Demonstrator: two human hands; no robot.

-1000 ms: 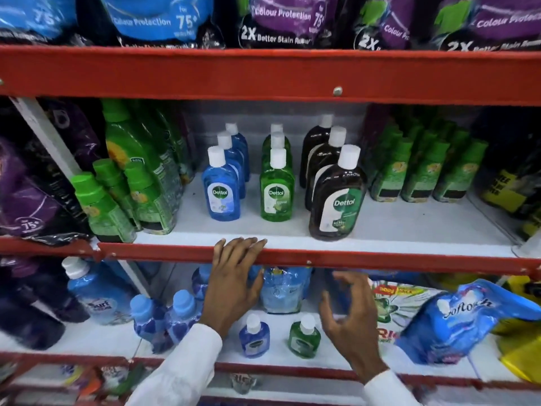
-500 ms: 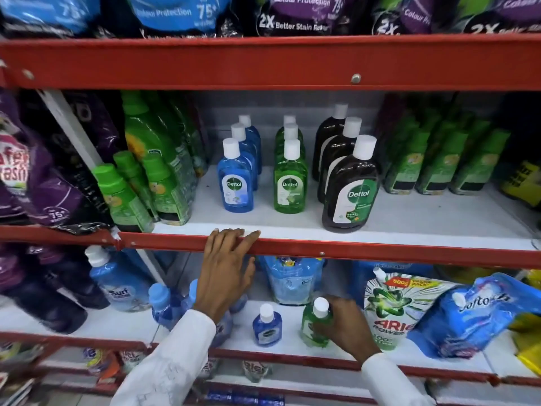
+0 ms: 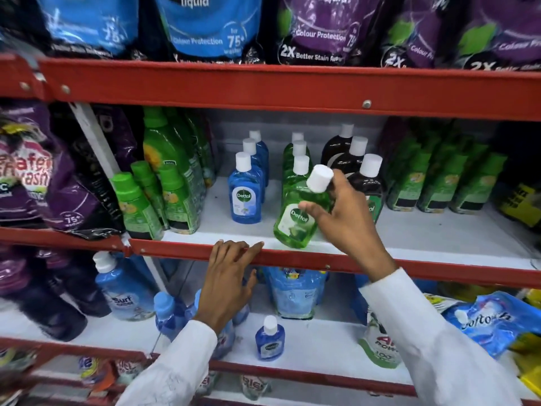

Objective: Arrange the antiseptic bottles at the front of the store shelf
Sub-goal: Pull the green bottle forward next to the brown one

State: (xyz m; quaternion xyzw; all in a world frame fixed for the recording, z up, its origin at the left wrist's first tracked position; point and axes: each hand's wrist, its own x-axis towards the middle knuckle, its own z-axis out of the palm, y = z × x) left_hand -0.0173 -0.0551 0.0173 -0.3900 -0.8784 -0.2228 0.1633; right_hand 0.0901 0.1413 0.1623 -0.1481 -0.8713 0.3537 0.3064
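Observation:
My right hand [image 3: 345, 218] grips a small green antiseptic bottle [image 3: 295, 224] with a white cap, tilted to the right just above the front of the white middle shelf [image 3: 424, 235]. It hangs in front of the green row [image 3: 300, 168]. A blue row [image 3: 245, 197] stands to its left, and a dark brown row [image 3: 367, 183] to its right is partly hidden by my hand. My left hand [image 3: 231, 276] rests with its fingers on the shelf's red front lip [image 3: 439, 266]. A small blue antiseptic bottle [image 3: 270, 342] stands upright on the lower shelf.
Green detergent bottles [image 3: 137, 206] crowd the middle shelf's left and green pouches [image 3: 439, 183] its right. The lower shelf holds a Surf bottle [image 3: 123, 291], an Ariel pack [image 3: 380, 344] and a blue Softouch pouch [image 3: 491, 320]. Purple and blue pouches fill the top shelf.
My right hand took hold of the small green bottle on the lower shelf and lifted it up to the middle shelf's front. My left hand stayed on the red lip.

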